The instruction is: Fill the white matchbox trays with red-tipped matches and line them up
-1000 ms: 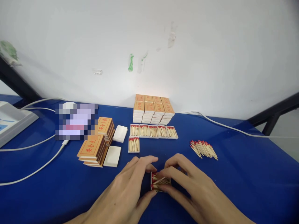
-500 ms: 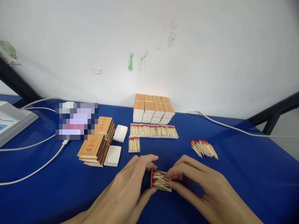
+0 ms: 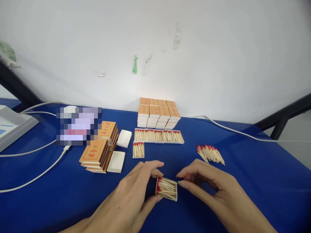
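A white matchbox tray (image 3: 176, 194) full of red-tipped matches (image 3: 167, 188) lies on the blue table. My left hand (image 3: 132, 191) grips its left end, thumb on the near side and fingers on the far side. Just right of the tray hovers my right hand (image 3: 209, 187), with a small gap between thumb and forefinger and nothing visible between them. Its other fingers are curled and partly hidden. Beyond that hand is a loose pile of matches (image 3: 211, 154). Farther back stand a row of filled trays (image 3: 159, 136) and one filled tray (image 3: 138, 149) in front of it.
Stacked closed matchboxes (image 3: 159, 111) stand against the wall. To the left are orange matchbox sleeves (image 3: 94, 152) and white empty trays (image 3: 116, 161), (image 3: 124, 138). A blurred-out phone-like object (image 3: 79, 126) and white cables (image 3: 31, 185) lie farther left. Another cable (image 3: 233, 132) runs along the right.
My right hand has drawn back to the right from the matches, and its fingertips have left the tray. My left hand still holds the tray, which has turned slightly.
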### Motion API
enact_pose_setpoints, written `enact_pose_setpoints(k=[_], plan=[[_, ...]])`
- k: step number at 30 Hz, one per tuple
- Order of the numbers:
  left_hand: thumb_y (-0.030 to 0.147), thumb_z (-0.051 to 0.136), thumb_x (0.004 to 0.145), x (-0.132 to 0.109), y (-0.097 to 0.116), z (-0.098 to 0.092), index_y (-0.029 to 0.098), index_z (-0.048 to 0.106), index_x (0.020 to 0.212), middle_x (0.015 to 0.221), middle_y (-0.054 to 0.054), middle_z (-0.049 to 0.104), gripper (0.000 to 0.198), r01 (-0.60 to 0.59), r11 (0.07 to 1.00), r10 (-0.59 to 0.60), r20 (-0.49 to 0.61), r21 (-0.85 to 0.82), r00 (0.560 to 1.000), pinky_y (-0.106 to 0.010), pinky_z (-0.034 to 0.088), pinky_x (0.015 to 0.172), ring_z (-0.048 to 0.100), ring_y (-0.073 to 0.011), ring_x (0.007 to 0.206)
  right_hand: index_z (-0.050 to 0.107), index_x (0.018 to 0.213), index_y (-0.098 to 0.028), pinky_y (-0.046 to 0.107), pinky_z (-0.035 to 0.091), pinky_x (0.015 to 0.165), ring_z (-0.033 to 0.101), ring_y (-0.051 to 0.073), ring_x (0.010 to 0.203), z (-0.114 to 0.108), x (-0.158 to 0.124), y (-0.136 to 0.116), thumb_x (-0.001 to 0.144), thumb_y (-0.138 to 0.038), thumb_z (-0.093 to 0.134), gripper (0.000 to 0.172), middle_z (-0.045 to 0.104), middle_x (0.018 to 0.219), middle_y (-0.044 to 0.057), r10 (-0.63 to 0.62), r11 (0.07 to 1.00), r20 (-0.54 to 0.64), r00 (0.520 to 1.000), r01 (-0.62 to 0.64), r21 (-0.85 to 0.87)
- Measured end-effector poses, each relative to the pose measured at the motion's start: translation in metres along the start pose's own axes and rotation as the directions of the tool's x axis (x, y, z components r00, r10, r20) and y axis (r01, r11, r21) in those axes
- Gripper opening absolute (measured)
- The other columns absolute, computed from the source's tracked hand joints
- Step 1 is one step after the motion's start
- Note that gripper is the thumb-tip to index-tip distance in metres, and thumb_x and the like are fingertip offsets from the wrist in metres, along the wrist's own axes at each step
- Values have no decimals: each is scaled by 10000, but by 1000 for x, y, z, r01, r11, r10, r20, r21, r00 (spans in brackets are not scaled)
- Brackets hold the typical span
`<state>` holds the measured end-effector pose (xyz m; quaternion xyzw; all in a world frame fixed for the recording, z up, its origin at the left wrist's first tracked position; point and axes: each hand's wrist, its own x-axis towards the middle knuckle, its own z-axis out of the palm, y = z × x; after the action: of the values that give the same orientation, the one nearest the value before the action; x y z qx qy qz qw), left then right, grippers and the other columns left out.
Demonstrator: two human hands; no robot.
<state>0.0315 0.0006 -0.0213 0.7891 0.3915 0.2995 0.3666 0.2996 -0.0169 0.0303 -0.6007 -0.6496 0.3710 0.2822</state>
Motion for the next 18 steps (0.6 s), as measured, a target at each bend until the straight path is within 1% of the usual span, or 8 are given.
enact_pose_setpoints(k=[5, 8, 10, 13, 15, 17, 18], plan=[[128, 766, 1024, 1, 4, -1, 492, 406, 1634, 1370, 19, 759, 796, -30, 1000, 30, 14, 5, 999, -372, 670, 1100, 806, -213, 1246, 839, 954, -311, 291, 532, 685, 688, 164, 751, 5, 3, 2, 1052, -465, 753, 202, 777, 886, -7, 11, 1000, 47, 999, -10, -5], [122, 775, 1015, 0, 5, -1, 510, 391, 1639, 1392, 35, 765, 828, -27, 1000, 27, 26, 4, 999, -365, 675, 1100, 806, -205, 1259, 823, 936, -303, 293, 531, 676, 678, 166, 740, 6, 4, -4, 1054, -481, 747, 227, 768, 859, -8, 28, 1000, 61, 998, -29, 9], [133, 756, 1027, -1, 6, -2, 507, 386, 1652, 1435, 32, 762, 817, -23, 1000, 23, 19, 12, 1000, -376, 672, 1116, 802, -208, 1288, 821, 953, -304, 286, 544, 691, 678, 164, 746, 5, 3, -7, 1058, -508, 748, 240, 770, 861, -12, 41, 999, 77, 996, -43, 23], [153, 669, 1077, -2, 5, -1, 497, 384, 1674, 1515, 16, 737, 746, -9, 999, 9, -9, 47, 1000, -401, 660, 1151, 780, -211, 1357, 821, 975, -309, 277, 558, 711, 690, 160, 774, 2, -2, -8, 1064, -515, 752, 235, 789, 908, -14, 33, 999, 147, 989, -36, 20], [166, 589, 1115, -3, 6, 0, 493, 396, 1673, 1502, 14, 741, 675, 7, 998, -4, -39, 63, 999, -396, 671, 1133, 787, -200, 1346, 815, 984, -310, 276, 563, 722, 692, 157, 788, 1, -4, -6, 1059, -486, 769, 197, 787, 941, -14, 6, 1000, 175, 985, -5, -5], [166, 516, 1136, -3, 6, 1, 485, 417, 1657, 1433, 20, 762, 619, 18, 997, -13, -77, 70, 997, -373, 693, 1084, 811, -182, 1284, 809, 1057, -317, 279, 578, 749, 697, 161, 828, 0, -4, -3, 1018, -442, 833, 134, 771, 990, -13, -25, 998, 143, 989, 34, -59], [163, 492, 1137, -3, 7, 1, 479, 428, 1648, 1408, 21, 767, 604, 20, 997, -13, -93, 73, 996, -360, 702, 1061, 819, -174, 1255, 803, 1140, -329, 278, 589, 768, 702, 164, 862, 0, -3, -2, 985, -412, 875, 191, 762, 1033, -14, -37, 995, 129, 991, 49, -91]])
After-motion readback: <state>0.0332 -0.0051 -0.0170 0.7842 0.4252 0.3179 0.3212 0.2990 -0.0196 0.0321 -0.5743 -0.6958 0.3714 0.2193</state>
